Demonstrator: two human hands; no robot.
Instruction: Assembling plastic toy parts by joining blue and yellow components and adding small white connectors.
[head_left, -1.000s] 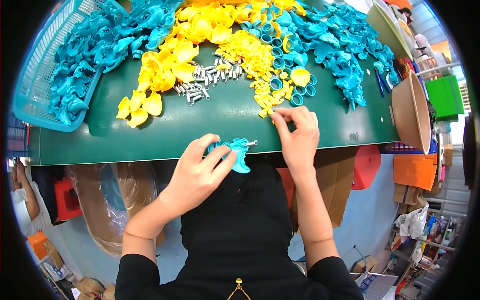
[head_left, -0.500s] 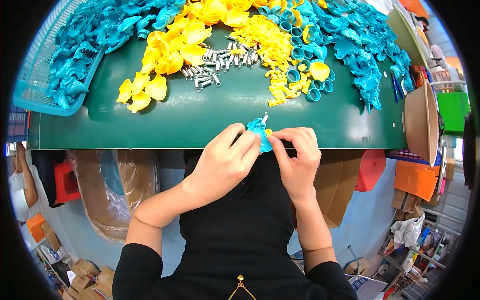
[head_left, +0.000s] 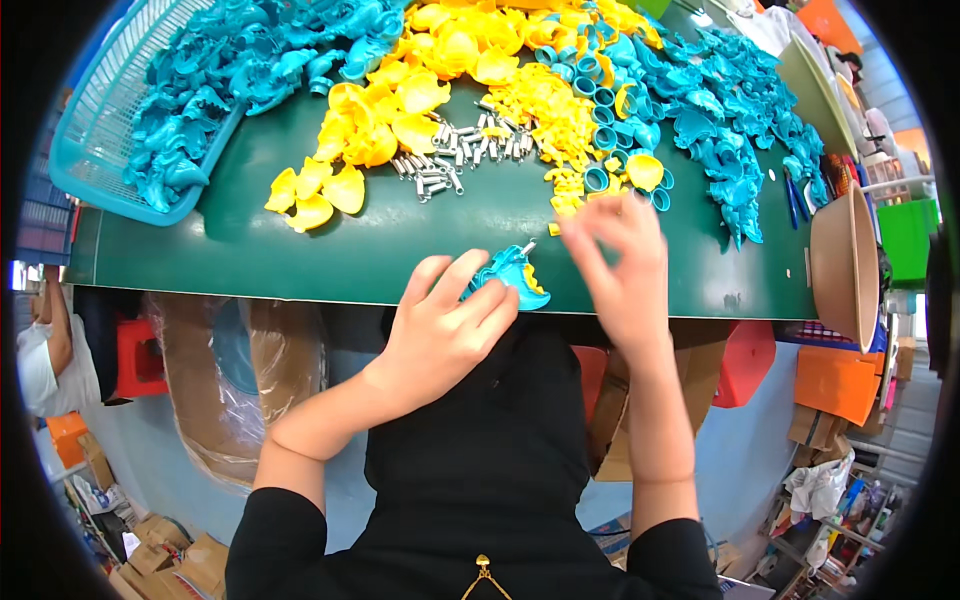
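Note:
At the table's near edge my left hand (head_left: 447, 322) is closed on a blue plastic shell piece (head_left: 512, 268), hollow side up. A small yellow part (head_left: 530, 278) sits along the shell's right side, and a metal spring (head_left: 528, 247) stands out at its upper end. My fingers hide the shell's left part. My right hand (head_left: 625, 265) is raised to the right of the shell, blurred by motion, thumb and fingers apart and nothing visible in them. Its fingertips are by the small yellow plastic pieces (head_left: 565, 190).
On the green table (head_left: 400, 250) lie metal springs (head_left: 440, 175), yellow shells (head_left: 370, 120), blue rings (head_left: 597, 180) and blue shell pieces (head_left: 720, 130). A blue basket (head_left: 100, 190) holds more blue pieces at the left. A beige bowl (head_left: 845, 260) stands at the right edge.
My right hand has let go of the yellow part at the shell and moved up and right towards the small yellow pieces. My left hand still holds the shell, now tilted more.

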